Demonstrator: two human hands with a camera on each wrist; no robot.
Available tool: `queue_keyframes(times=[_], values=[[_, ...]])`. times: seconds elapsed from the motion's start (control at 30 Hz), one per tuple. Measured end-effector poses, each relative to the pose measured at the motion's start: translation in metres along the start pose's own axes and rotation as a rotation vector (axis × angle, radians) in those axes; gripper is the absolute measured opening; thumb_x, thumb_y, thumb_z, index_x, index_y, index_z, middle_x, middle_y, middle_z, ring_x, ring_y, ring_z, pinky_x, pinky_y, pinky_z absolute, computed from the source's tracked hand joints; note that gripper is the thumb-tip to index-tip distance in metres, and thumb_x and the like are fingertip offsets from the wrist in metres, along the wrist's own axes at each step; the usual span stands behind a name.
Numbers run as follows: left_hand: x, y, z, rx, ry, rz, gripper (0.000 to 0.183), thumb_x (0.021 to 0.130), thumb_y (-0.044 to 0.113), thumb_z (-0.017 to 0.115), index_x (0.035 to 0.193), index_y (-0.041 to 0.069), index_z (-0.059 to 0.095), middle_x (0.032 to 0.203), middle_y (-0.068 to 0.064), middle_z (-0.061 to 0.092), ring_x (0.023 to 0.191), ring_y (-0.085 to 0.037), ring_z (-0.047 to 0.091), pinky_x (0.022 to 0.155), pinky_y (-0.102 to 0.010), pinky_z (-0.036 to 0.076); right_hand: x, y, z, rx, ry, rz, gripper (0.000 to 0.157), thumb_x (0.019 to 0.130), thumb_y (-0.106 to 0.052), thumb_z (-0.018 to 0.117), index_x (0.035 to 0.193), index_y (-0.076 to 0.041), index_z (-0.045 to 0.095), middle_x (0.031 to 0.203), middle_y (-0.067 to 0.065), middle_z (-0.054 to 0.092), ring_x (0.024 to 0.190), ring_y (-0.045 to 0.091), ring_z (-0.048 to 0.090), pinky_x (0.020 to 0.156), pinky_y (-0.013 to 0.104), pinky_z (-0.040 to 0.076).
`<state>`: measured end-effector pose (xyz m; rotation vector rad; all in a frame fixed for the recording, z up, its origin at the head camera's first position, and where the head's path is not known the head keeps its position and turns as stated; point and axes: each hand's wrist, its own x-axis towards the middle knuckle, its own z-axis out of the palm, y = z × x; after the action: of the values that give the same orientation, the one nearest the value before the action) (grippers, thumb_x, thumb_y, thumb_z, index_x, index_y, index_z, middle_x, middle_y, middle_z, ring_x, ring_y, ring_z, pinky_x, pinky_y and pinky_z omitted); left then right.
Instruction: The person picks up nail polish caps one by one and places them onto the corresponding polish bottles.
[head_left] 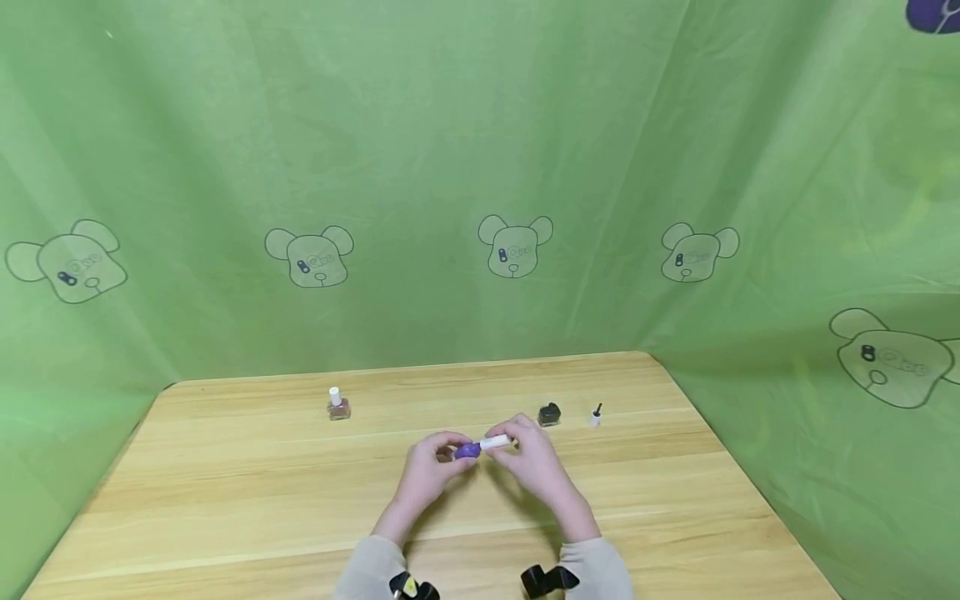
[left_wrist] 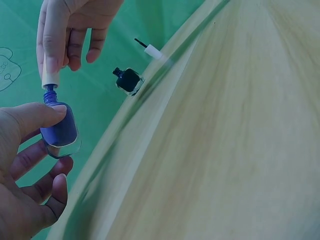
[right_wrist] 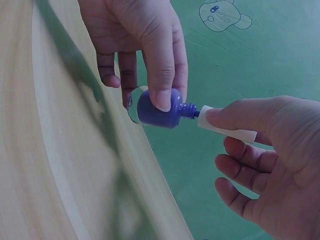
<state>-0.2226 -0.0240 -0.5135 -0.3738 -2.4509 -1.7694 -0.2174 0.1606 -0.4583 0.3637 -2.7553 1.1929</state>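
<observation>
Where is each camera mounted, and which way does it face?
Head: worn on the head, facing forward and down at the table; left hand, right hand and sleeves show.
Left wrist: on that wrist, facing the purple bottle; both hands show.
Right wrist: on that wrist, facing the purple bottle and white cap; both hands show.
Head and left wrist both show the dark bottle.

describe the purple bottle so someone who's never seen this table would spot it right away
Over the wooden table, the left hand and the right hand are close together. The left one holds the purple bottle, while the right one holds a white cap just off its neck. Unlike the dark bottle and the pinkish bottle standing on the table, it is purple and tipped sideways.
</observation>
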Motion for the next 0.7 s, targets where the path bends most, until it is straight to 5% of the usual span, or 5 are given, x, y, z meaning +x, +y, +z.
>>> queue_keyframes(times=[0.7], values=[[-0.0023, 0.0034, 0.002, 0.059, -0.035, 0.026, 0.023, 0.081, 0.017, 0.078, 0.102, 0.013, 0.073, 0.1, -0.006, 0.072, 0.082, -0.011, 0.061, 0.07, -0.02, 0.052, -0.0018, -0.0021, 0.0048, -0.051, -0.07, -0.019, 0.013, 0.083, -0.012, 0.074, 0.096, -0.012, 0.071, 0.09, -0.002, 0.059, 0.08, 0.012, 0.047, 0.073, 0.024, 0.042]])
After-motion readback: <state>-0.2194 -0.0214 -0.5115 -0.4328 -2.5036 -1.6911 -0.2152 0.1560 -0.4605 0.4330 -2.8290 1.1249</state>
